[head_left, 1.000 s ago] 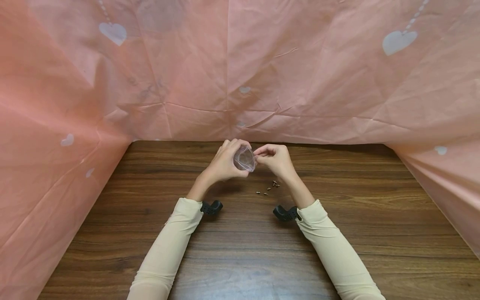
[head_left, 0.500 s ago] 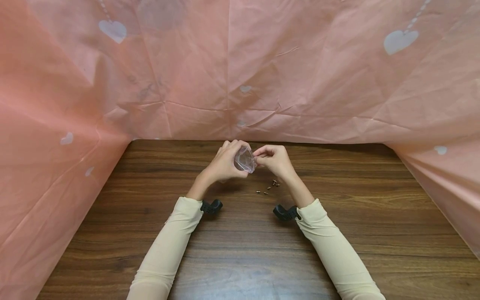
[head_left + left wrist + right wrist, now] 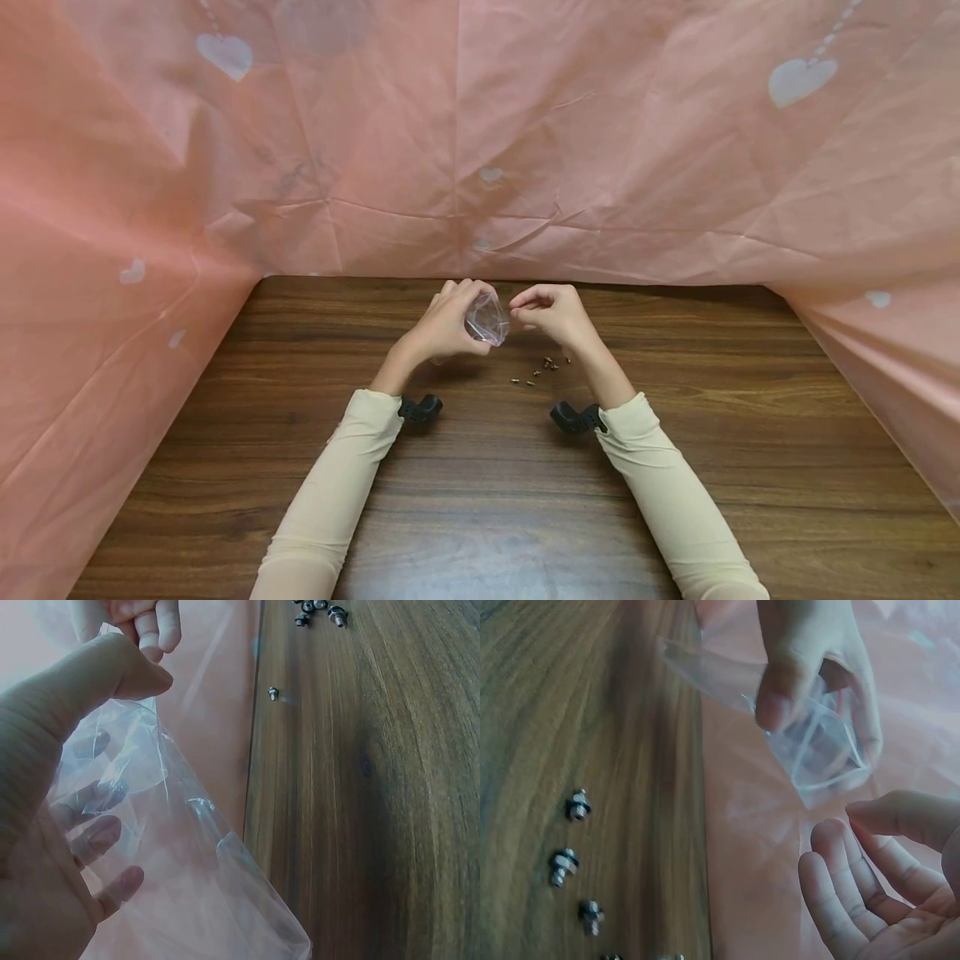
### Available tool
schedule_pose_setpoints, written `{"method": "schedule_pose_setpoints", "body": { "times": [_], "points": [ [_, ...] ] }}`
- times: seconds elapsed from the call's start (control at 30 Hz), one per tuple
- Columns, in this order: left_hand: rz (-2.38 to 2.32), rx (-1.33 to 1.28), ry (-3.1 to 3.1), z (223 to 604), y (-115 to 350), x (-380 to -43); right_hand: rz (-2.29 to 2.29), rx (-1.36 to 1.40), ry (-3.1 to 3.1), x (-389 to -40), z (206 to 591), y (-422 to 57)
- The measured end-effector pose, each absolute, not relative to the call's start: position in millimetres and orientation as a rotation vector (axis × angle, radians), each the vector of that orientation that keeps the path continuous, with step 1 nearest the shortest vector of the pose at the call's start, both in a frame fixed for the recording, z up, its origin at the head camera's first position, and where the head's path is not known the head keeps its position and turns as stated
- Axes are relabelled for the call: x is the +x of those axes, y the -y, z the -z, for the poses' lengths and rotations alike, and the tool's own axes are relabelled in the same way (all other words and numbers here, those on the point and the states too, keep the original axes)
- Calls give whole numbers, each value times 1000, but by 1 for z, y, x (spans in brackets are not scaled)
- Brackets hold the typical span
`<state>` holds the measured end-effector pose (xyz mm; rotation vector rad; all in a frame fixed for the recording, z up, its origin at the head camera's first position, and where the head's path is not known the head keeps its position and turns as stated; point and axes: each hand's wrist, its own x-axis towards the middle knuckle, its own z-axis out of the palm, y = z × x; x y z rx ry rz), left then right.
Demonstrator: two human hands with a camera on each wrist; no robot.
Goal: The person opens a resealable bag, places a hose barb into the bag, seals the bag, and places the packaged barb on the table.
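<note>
A clear plastic bag [image 3: 489, 320] hangs from my left hand [image 3: 448, 323], whose thumb and fingers grip it around its spread mouth. In the left wrist view the bag [image 3: 217, 855] stretches down below the thumb, and the fingers show through the film. My right hand [image 3: 557, 315] hovers just right of the bag mouth, apart from it. Seen from the right wrist, the thumb tip of that hand [image 3: 900, 877] lies close to the index finger, and no object shows between them. Several small metal screw-like pieces [image 3: 549, 364] with dark rings lie on the table below the right hand.
The brown wood-grain table [image 3: 480, 500] ends at a pink sheet [image 3: 390, 167] with white hearts, which rises behind the hands and along both sides. A black wrist mount [image 3: 422, 410] sits at the left cuff, another [image 3: 576, 418] at the right.
The right fingers, earlier at the bag's rim, have come away slightly to the right. One more small metal piece shows beside the right wrist. The left hand keeps holding the bag.
</note>
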<state>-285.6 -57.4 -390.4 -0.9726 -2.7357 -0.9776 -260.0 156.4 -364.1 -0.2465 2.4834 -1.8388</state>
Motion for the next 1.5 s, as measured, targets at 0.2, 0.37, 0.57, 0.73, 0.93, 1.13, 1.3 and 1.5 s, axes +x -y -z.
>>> {"method": "schedule_pose_setpoints", "body": {
  "times": [0.2, 0.37, 0.57, 0.73, 0.93, 1.13, 1.3, 1.5],
  "points": [
    [992, -980, 2727, 390, 61, -287, 1746, -235, -2535, -262, 357, -163],
    [994, -979, 2728, 392, 62, -289, 1663, -288, -2586, -261, 352, -171],
    [1012, -963, 2733, 392, 61, -289, 1465, -397, -2701, -260, 353, -185],
    [995, -951, 2749, 394, 59, -290, 1299, -515, -2790, -257, 357, -199],
    [990, -949, 2749, 395, 58, -291, 1153, -643, -2873, -251, 367, -220],
    [995, -948, 2754, 395, 58, -291, 1006, -738, -2953, -243, 378, -242],
    [1001, -957, 2763, 396, 58, -291, 908, -819, -3007, -235, 390, -262],
    [993, -951, 2769, 395, 58, -290, 917, -896, -3014, -228, 400, -281]
  ]
}}
